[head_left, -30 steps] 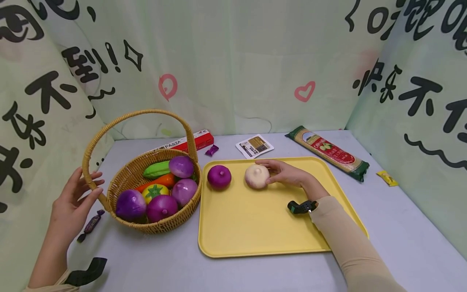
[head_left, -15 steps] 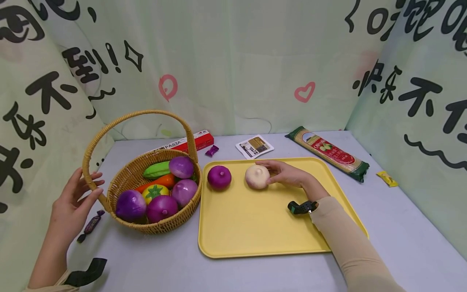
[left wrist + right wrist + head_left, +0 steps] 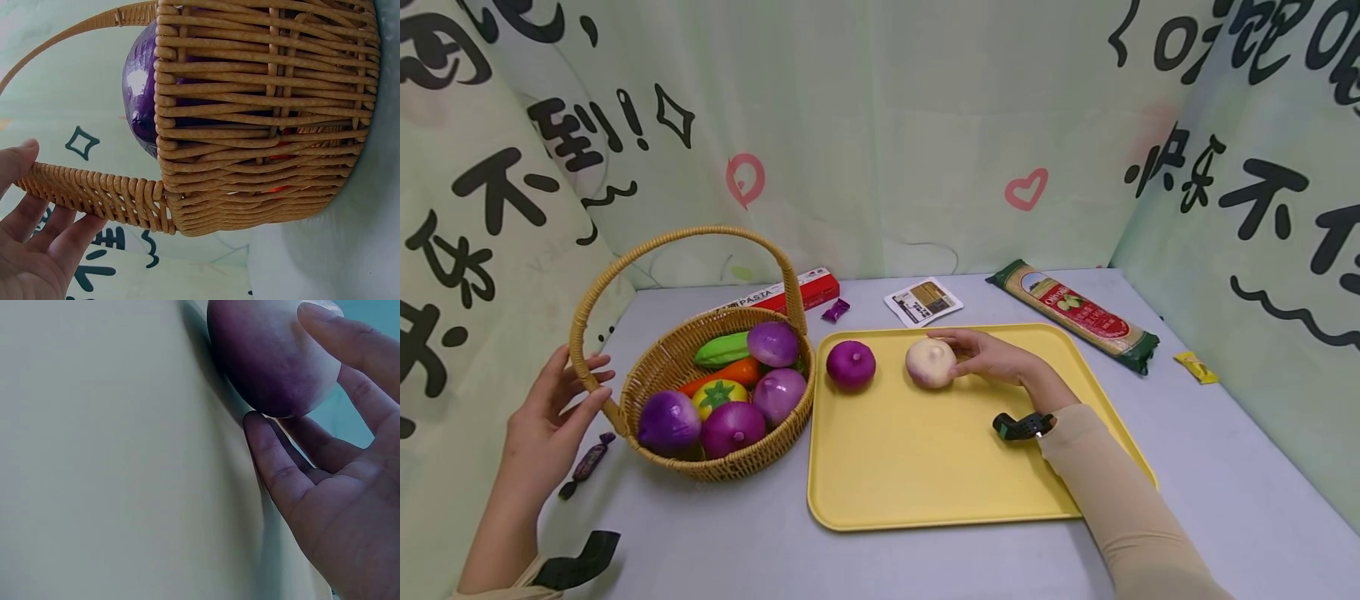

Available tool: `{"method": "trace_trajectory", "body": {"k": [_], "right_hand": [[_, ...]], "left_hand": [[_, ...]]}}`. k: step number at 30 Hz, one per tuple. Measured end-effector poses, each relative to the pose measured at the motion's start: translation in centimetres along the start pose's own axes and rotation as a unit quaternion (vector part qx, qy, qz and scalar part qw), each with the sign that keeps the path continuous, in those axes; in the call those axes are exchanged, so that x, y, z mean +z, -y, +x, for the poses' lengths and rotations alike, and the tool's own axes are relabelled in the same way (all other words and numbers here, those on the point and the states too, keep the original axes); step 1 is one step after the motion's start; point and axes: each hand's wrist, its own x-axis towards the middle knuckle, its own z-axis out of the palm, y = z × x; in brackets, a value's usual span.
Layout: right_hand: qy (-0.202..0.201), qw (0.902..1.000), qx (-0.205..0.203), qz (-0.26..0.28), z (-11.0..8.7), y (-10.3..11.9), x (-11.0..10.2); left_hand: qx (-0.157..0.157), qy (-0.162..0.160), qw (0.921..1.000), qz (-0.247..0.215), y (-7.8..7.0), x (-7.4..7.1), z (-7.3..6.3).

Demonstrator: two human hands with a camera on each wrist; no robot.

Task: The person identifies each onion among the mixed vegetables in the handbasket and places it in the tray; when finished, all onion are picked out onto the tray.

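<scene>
My left hand [image 3: 542, 421] pinches the basket's handle near its base, thumb on one side and fingers on the other, as the left wrist view also shows. The wicker basket [image 3: 700, 468] holds several purple onions [image 3: 668, 419], a carrot [image 3: 741, 369], a ribbed green vegetable [image 3: 721, 350] and a yellow-and-green one [image 3: 718, 395]. Over the yellow tray [image 3: 910, 467], my right hand [image 3: 988, 357] grips a round white turnip [image 3: 928, 363]. In the right wrist view, thumb and fingers lie around the turnip [image 3: 269, 356], whose underside is purple. Another purple onion [image 3: 851, 365] sits left of it on the tray.
Behind the basket lies a red pasta box [image 3: 816, 287], with a purple candy [image 3: 836, 310] beside it. A white packet [image 3: 923, 301] and a pasta bag [image 3: 1075, 315] lie beyond the tray. A yellow wrapper [image 3: 1197, 367] is at right, a dark candy [image 3: 587, 464] below the basket handle.
The turnip and my right fingers have shifted very slightly to the right. My left hand and the basket stay where they were.
</scene>
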Motion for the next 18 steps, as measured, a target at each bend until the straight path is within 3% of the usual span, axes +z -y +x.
{"method": "trace_trajectory", "body": {"k": [18], "right_hand": [[-0.005, 0.9999, -0.013, 0.002, -0.40, -0.23, -0.49]], "left_hand": [[-0.005, 0.000, 1.0000, 0.002, -0.12, 0.02, -0.06]]}}
